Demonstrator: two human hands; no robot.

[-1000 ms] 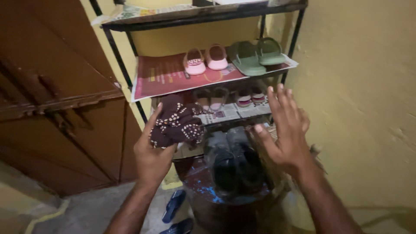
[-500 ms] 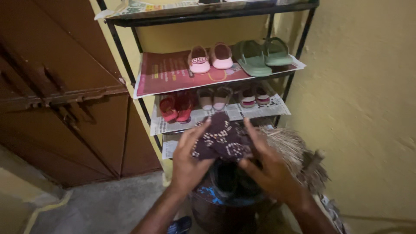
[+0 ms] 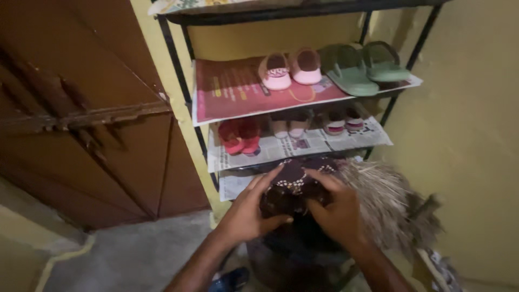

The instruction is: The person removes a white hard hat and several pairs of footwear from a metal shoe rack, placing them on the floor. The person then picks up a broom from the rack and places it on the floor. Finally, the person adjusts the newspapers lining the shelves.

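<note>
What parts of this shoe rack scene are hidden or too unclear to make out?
- Head view: the dark container under the patterned brown cloth is covered by the cloth, the left hand and the right hand.
- The top shelf is cut off by the upper edge.
- The shoes behind the pink sandals, on the lower shelf, sit in shadow.
- The broom is blurred.

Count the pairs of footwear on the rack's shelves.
5: small pink shoes and green sandals on the upper shelf; red, beige and striped pairs below. Lower shelves are hidden.
</note>
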